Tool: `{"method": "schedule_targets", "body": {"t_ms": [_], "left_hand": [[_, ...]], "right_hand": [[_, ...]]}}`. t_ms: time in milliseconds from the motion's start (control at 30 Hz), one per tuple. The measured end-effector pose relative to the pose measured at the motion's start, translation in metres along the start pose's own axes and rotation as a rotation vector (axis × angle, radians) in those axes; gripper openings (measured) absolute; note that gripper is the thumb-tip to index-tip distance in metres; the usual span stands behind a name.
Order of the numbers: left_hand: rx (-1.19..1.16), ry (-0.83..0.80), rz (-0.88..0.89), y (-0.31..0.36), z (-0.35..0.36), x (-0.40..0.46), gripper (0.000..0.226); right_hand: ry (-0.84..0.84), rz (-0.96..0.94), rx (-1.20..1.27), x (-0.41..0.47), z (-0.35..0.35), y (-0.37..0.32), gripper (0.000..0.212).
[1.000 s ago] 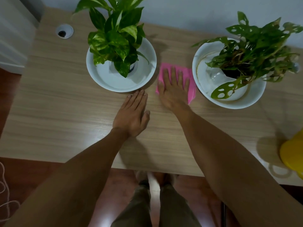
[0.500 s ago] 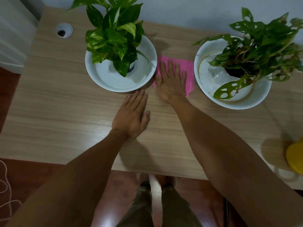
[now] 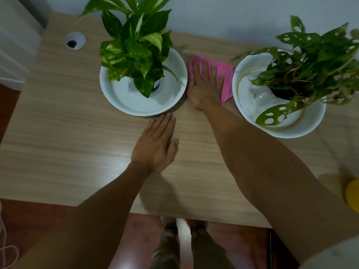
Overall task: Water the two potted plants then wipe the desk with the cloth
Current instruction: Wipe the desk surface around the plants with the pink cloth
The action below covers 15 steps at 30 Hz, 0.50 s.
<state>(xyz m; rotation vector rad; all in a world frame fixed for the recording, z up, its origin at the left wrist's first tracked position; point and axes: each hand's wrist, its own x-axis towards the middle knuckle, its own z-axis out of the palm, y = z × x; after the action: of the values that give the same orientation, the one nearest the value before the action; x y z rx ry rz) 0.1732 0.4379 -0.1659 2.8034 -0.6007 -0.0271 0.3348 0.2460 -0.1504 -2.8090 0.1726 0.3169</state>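
Pale wood-grain laminate covers the desk [image 3: 58, 144], which fills most of the frame and backs onto a grey-white wall along the top, with reddish-brown floor showing below its front edge and at the far left. Near the upper left corner sits a round grey cable grommet [image 3: 75, 40]. Just left of top centre, a broad-leaved variegated green plant [image 3: 134, 51] stands in a smooth, round white dish [image 3: 120, 98]; at the upper right, a plant with hole-punched leaves [image 3: 314, 61] stands in a second white round dish [image 3: 310, 125] with a brownish ring on its inner wall. Between the two dishes lies the soft pink cloth [image 3: 226, 74], rumpled at its lower right corner. The right hand [image 3: 206, 86] lies flat on it, palm down and fingers spread, covering its left part. The left hand [image 3: 155, 144] rests open and flat on the bare desk at the centre of the frame, fingertips just beside the left dish's rim. At the right edge shows part of a rounded yellow object [image 3: 352, 195].
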Motion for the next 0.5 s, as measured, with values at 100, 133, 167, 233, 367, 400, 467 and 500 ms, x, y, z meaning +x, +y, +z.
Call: {"method": "schedule_targets", "body": {"t_ms": [100, 133, 167, 233, 367, 400, 467, 500], "left_hand": [[0.003, -0.017, -0.009, 0.0, -0.002, -0.002, 0.065], [0.006, -0.018, -0.007, 0.001, -0.003, -0.002, 0.065], [0.006, -0.017, -0.004, 0.001, -0.004, -0.002, 0.065], [0.005, -0.011, 0.0, 0.002, -0.005, -0.002, 0.065], [0.011, -0.023, 0.009, 0.004, -0.009, -0.002, 0.065], [0.009, -0.02, 0.012, 0.004, -0.009, -0.003, 0.065], [0.005, -0.012, 0.018, 0.004, -0.009, -0.002, 0.064], [0.002, -0.007, 0.017, 0.004, -0.008, -0.001, 0.064]], "right_hand": [[-0.047, -0.142, -0.075, -0.022, 0.006, 0.0, 0.061], [-0.054, -0.157, -0.071, -0.034, 0.008, 0.0, 0.061], [-0.06, -0.148, -0.051, -0.047, 0.012, -0.001, 0.061], [-0.066, -0.125, -0.003, -0.073, 0.018, -0.004, 0.061], [-0.083, -0.209, -0.036, -0.112, 0.026, 0.009, 0.06], [-0.081, -0.207, -0.039, -0.11, 0.024, 0.013, 0.06], [-0.05, -0.143, -0.016, -0.09, 0.016, 0.018, 0.06], [-0.028, -0.105, -0.003, -0.074, 0.012, 0.017, 0.061]]}}
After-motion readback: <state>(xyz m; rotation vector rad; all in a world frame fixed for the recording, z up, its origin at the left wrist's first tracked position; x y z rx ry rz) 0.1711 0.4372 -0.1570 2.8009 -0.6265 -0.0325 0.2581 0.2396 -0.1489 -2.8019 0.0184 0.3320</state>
